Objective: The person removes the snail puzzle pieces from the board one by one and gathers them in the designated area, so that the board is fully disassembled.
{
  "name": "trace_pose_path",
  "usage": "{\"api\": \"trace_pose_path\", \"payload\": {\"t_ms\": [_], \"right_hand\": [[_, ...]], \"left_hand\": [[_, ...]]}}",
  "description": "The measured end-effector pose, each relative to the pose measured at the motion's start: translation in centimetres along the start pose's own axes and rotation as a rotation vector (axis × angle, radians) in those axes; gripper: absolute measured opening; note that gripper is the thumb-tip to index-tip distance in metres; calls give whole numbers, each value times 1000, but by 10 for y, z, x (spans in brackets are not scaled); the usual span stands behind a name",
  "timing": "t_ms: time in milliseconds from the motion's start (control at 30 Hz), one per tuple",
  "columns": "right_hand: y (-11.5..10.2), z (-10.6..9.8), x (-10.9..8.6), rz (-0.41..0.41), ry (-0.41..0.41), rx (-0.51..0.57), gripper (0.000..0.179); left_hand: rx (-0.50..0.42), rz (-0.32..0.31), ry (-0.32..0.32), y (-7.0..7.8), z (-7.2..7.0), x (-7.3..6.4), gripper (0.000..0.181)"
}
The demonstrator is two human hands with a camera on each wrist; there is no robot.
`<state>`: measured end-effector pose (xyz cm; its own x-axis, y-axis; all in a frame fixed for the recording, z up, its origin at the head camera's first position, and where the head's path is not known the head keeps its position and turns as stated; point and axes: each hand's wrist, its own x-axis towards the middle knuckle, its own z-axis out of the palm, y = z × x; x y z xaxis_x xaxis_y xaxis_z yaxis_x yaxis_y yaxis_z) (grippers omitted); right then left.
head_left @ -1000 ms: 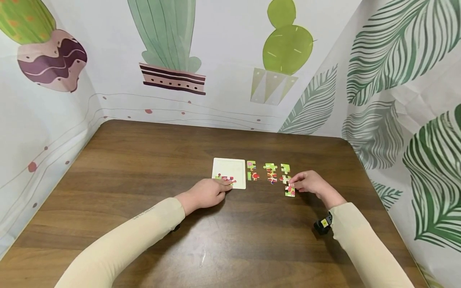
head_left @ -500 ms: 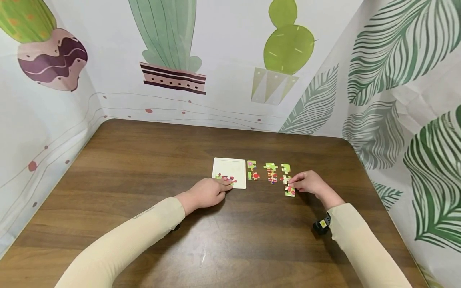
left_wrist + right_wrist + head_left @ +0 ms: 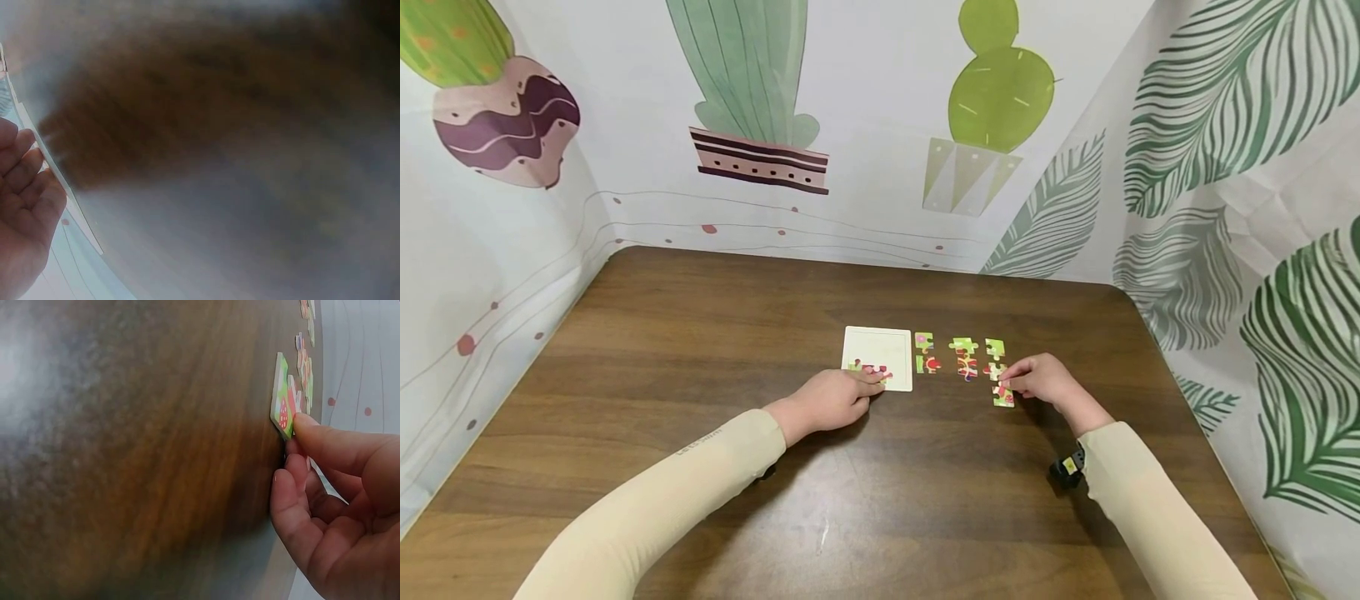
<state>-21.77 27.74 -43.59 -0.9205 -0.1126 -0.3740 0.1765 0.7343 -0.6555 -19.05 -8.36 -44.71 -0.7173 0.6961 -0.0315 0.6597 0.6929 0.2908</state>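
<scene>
My left hand (image 3: 835, 400) rests with extended fingers on the lower part of a square white puzzle tray (image 3: 880, 340). Under and beside those fingertips lie joined jigsaw pieces (image 3: 867, 367), partly hidden. In the left wrist view the left hand (image 3: 28, 206) shows only at the edge. At the near end of the right column of loose pieces, my right hand (image 3: 1041, 380) pinches a green, red-spotted jigsaw piece (image 3: 1003, 397) by its right edge. The right wrist view shows the thumb on this jigsaw piece (image 3: 282, 403), which sits tilted close over the tabletop.
Right of the tray, two loose pieces (image 3: 924, 342) form one column. A middle pair of pieces (image 3: 964, 344) and a right column with a corner piece (image 3: 995, 347) lie beyond. The brown wooden table (image 3: 737, 317) meets a printed wall covering (image 3: 880, 208) at its back edge.
</scene>
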Motion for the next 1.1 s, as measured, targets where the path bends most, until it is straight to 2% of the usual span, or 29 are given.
{"api": "trace_pose_path", "payload": {"t_ms": [467, 667, 800, 1000, 1100], "right_hand": [[0, 1, 0, 16, 20, -60, 20], [-2, -1, -3, 1, -1, -8, 22], [-6, -5, -5, -2, -5, 21, 23], [-21, -8, -6, -54, 30, -4, 26], [-34, -5, -7, -80, 44, 22, 27]], "left_hand": [[-1, 4, -1, 1, 0, 0, 41], [22, 26, 12, -1, 0, 0, 40], [42, 48, -2, 0, -2, -1, 40], [116, 73, -17, 2, -2, 0, 39], [176, 90, -7, 3, -1, 2, 37]]}}
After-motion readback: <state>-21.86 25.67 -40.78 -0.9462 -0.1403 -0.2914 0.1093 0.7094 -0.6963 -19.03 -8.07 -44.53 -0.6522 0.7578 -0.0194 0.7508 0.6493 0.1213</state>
